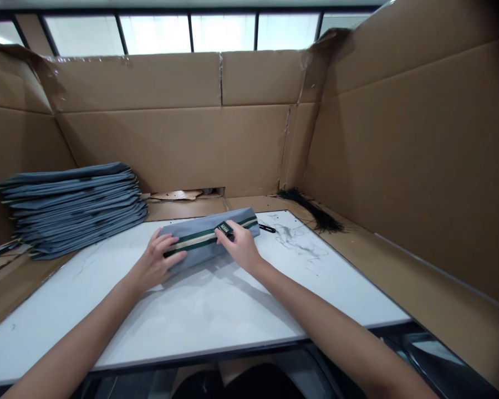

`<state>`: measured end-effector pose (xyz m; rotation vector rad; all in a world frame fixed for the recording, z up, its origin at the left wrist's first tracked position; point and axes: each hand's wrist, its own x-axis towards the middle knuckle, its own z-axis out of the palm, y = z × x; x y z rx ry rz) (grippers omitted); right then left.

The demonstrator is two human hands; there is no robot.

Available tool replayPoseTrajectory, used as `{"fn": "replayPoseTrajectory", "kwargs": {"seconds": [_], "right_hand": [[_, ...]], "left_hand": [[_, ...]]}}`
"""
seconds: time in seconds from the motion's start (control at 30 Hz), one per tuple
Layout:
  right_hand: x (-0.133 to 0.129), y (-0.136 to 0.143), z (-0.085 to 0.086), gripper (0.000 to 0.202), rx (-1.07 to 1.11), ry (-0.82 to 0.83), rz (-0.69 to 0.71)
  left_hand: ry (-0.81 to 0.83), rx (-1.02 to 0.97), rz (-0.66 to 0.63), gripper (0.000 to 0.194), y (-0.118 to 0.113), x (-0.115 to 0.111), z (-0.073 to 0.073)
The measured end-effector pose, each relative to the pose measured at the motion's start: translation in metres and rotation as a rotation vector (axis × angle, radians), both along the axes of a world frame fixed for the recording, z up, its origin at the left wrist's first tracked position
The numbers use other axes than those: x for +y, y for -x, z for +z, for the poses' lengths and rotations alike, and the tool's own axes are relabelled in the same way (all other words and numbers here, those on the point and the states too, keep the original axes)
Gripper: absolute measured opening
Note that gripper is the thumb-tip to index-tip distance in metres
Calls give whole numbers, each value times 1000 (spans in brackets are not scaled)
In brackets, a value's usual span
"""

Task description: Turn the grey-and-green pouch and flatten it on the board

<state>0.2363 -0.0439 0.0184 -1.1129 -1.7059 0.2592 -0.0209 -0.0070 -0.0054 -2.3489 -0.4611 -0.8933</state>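
Observation:
A folded grey-blue garment (199, 226) with a green-and-cream stripe is tilted over the white tabletop. At its left end is my left hand (156, 260), gripping the fabric with fingers and thumb spread over the striped front. A dark green tag (223, 228) with light lettering lies across the stripe. My right hand (242, 246) pinches this tag between thumb and fingers, near the garment's right half. How the tag is joined to the cloth cannot be made out. Just beyond the garment's right end lies a small black tool (267, 228), partly hidden.
On the left stands a tall stack of folded blue garments (79, 210). A bundle of thin black strings (311, 210) lies at the back right. Cardboard walls (170, 144) enclose the white tabletop (216, 316) at the back and sides. Dark scribble-like marks cover its right part.

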Motion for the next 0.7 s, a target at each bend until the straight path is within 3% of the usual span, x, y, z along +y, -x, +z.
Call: {"fn": "replayPoseTrajectory", "kwargs": {"seconds": [0.07,0.17,0.27,0.33,0.47,0.7], "right_hand": [[0,-7,3,32,-113,-71,83],[7,-34,5,37,-373,-291,263],[19,-72,1,54,-569,-403,192],[27,-94,-5,46,-654,-404,90],[36,-111,-12,34,-655,-394,-11],[34,-102,-11,23,-551,-306,166]], "left_hand": [[-52,50,26,52,-1,-3,4],[3,-9,44,42,7,0,9],[106,-120,41,39,17,5,11],[179,-191,28,36,21,6,13],[348,-260,-11,24,20,5,18],[538,-240,69,32,29,9,25]]}}
